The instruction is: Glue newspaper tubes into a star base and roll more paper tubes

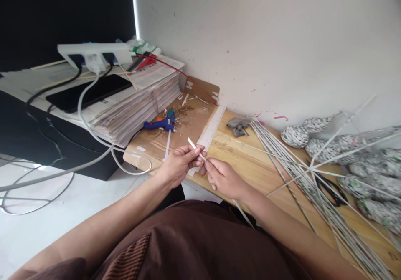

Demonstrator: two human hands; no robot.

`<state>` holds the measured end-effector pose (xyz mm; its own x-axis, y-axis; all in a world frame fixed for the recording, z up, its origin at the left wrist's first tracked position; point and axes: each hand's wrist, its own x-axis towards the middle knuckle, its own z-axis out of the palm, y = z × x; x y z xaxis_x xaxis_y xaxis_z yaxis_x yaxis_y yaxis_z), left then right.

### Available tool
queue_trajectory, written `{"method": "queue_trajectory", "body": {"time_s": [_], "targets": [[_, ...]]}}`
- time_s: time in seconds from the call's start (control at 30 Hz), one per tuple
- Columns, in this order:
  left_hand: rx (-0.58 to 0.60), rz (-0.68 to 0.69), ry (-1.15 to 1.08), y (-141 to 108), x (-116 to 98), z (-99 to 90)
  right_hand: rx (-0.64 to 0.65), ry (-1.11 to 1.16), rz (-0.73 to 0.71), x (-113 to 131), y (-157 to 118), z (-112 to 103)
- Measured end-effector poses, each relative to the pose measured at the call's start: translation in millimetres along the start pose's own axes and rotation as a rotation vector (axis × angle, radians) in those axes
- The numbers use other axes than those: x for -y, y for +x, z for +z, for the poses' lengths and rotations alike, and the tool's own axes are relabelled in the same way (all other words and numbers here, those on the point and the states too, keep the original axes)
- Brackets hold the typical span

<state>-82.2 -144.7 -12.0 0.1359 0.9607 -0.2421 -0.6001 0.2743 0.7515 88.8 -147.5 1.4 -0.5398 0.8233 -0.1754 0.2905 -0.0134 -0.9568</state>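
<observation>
Light wooden table, tall stack of folded newsprint at its left. Long bundle of thin rolled-paper sticks lies on the table, right side; grey-white woven paper pieces beyond it. Blue hot-glue gun on brown cardboard sheet. Left hand closed, thin white paper tube pinched thumb-to-fingers, in front of the torso above the table's near edge. Right hand closed on the tube's lower end.

Pale wall, pink-spotted; glossy white floor; wooden table; black panel left.
</observation>
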Motion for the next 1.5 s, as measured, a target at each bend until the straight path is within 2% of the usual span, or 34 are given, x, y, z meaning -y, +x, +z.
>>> {"method": "queue_trajectory", "body": {"time_s": [0.07, 0.13, 0.3, 0.37, 0.4, 0.53, 0.57, 0.63, 0.7, 0.77, 0.87, 0.97, 1.07, 1.1, 1.17, 1.23, 1.3, 1.4, 1.5], "targets": [[0.023, -0.011, -0.015, -0.1, -0.3, 0.3, 0.149, 0.304, 0.120, -2.2, 2.4, -0.3], [0.029, -0.026, -0.023, -0.2, -0.4, -0.1, 0.262, 0.531, 0.170, -4.4, 5.0, -2.2], [0.028, -0.039, -0.005, -0.5, 0.9, -3.1, 0.362, 0.641, 0.204, -9.1, 8.0, -4.1], [0.028, -0.032, 0.000, -0.4, 1.6, -4.2, 0.323, 0.550, 0.209, -8.8, 6.7, -2.5], [0.022, -0.026, 0.000, -0.3, 1.8, -4.5, 0.255, 0.438, 0.184, -7.9, 5.5, -1.6], [-0.013, -0.014, 0.002, 0.5, 3.0, -4.6, -0.123, -0.274, -0.106, -1.3, -0.2, 1.0], [-0.016, -0.016, 0.001, 0.7, 3.3, -4.5, -0.168, -0.402, -0.165, 0.0, -1.3, 1.3], [-0.013, -0.023, -0.005, 0.9, 3.8, -4.4, -0.181, -0.498, -0.225, 0.9, -2.3, 1.9], [-0.013, -0.029, -0.017, 0.7, 4.2, -4.5, -0.148, -0.429, -0.224, 0.0, -1.8, 2.5], [-0.011, -0.033, -0.026, 0.0, 4.2, -4.6, -0.093, -0.255, -0.139, -2.0, 0.1, 3.1], [0.003, -0.037, -0.040, -1.2, 3.5, -4.7, 0.053, 0.137, 0.094, -4.9, 4.3, 3.5], [0.017, -0.049, -0.059, -2.5, 2.8, -5.4, 0.215, 0.498, 0.193, -7.6, 7.7, 2.7], [0.021, -0.056, -0.062, -3.1, 3.1, -7.2, 0.299, 0.578, 0.237, -9.3, 8.8, 0.4], [0.015, -0.055, -0.057, -3.0, 3.4, -7.9, 0.275, 0.512, 0.240, -8.7, 9.0, -0.7], [-0.004, -0.047, -0.044, -2.4, 4.4, -9.0, 0.112, 0.264, 0.159, -4.1, 10.3, -3.1], [-0.012, -0.029, -0.026, -1.6, 5.4, -9.0, -0.119, -0.025, -0.009, 5.3, 13.5, -4.6], [-0.014, -0.005, 0.001, -1.2, 6.4, -7.6, -0.294, -0.247, -0.173, 17.4, 19.5, -3.8], [-0.026, 0.033, 0.047, -2.4, 7.3, -4.5, -0.394, -0.482, -0.313, 32.1, 32.6, 2.0], [-0.028, 0.034, 0.076, -4.8, 7.3, -4.7, -0.393, -0.556, -0.309, 35.7, 46.6, 7.3]]}}
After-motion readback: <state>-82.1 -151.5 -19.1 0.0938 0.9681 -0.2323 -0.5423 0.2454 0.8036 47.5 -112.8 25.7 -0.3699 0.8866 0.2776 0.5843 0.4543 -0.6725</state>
